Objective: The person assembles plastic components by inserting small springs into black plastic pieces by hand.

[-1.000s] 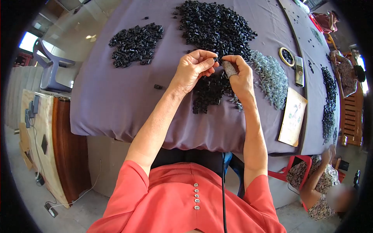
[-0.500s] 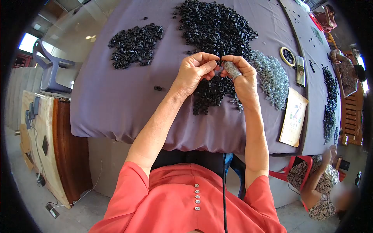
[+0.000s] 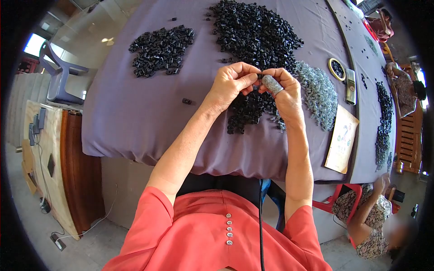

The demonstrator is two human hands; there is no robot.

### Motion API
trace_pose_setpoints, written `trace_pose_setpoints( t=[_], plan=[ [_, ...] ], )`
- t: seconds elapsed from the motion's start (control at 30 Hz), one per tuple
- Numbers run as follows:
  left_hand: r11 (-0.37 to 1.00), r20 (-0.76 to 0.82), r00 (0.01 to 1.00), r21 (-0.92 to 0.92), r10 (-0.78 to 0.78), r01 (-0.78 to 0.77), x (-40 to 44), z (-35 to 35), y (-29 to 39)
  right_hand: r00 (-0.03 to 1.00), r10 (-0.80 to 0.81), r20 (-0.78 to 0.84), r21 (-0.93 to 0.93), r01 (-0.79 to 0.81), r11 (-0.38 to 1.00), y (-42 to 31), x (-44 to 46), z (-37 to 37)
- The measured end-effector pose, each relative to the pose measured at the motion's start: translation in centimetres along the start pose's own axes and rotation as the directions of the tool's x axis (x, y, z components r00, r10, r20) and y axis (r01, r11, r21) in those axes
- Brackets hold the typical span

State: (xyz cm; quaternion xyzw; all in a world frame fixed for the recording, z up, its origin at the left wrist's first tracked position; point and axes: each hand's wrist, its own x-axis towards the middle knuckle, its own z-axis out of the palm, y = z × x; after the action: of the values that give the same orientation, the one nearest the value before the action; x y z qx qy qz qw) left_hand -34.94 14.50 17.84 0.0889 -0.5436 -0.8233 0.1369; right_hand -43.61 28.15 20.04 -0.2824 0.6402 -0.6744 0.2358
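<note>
My left hand (image 3: 233,85) pinches a small black piece (image 3: 259,76) between thumb and fingertips. On the other side of that piece, my right hand (image 3: 285,92) has its fingertips pressed together; what they grip is too small to make out. A grey wrap (image 3: 272,85) covers the right thumb. Both hands hover over the near part of a large pile of black pieces (image 3: 255,34), fingertips almost touching. Right of them lies a heap of clear small pieces (image 3: 320,92). A single black piece (image 3: 186,101) rests on the cloth left of my left forearm.
A smaller black pile (image 3: 160,50) is at the left on the purple tablecloth (image 3: 135,108). At the right are a tape roll (image 3: 336,69), a metallic box (image 3: 351,86) and a printed booklet (image 3: 342,139). Other people sit at the right, one on a red chair (image 3: 330,203).
Both hands have shifted slightly right and stay fingertip to fingertip. My right hand has turned, so the grey wrap shows more fully. The piles look the same.
</note>
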Motion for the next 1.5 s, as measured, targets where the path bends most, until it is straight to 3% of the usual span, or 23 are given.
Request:
trace_pose_setpoints(
  t=[0.17,0.23,0.43,0.73,0.83,1.03,1.23,1.5],
  plan=[
    [0.988,-0.005,1.0,0.152,0.031,-0.03,-0.1,0.2,0.2,0.998,0.042,0.057,-0.011,-0.042,0.999,0.0,0.0,-0.4],
    [0.994,-0.017,1.0,0.11,0.019,-0.017,-0.2,0.4,0.1,0.995,0.059,0.075,0.028,-0.061,0.998,0.3,0.1,-0.6],
    [0.999,0.019,1.0,0.049,0.022,-0.023,-0.2,0.2,-0.1,0.984,0.133,0.122,0.308,-0.165,0.937,0.6,-0.1,-0.3],
    [0.997,0.05,0.998,-0.064,-0.046,0.05,-0.5,0.0,0.0,0.983,0.038,0.18,0.32,-0.095,0.943,0.8,-0.1,-0.4],
    [0.997,0.038,0.998,-0.054,-0.044,0.046,-0.4,0.0,-0.1,0.991,0.057,0.119,0.213,-0.081,0.974,0.6,-0.2,-0.1],
    [0.999,0.007,1.0,-0.034,-0.021,0.021,-0.4,0.4,0.2,0.983,0.133,0.124,0.422,-0.173,0.89,0.8,-0.3,0.3],
    [0.999,0.024,0.999,-0.009,-0.035,0.035,-0.6,0.3,0.2,0.974,0.044,0.222,0.461,-0.145,0.876,1.4,-0.1,-0.5],
    [0.998,0.031,1.0,0.064,0.001,-0.003,-0.8,0.5,0.2,0.978,0.109,0.18,0.431,-0.178,0.885,1.6,-0.2,-0.4]
  ],
)
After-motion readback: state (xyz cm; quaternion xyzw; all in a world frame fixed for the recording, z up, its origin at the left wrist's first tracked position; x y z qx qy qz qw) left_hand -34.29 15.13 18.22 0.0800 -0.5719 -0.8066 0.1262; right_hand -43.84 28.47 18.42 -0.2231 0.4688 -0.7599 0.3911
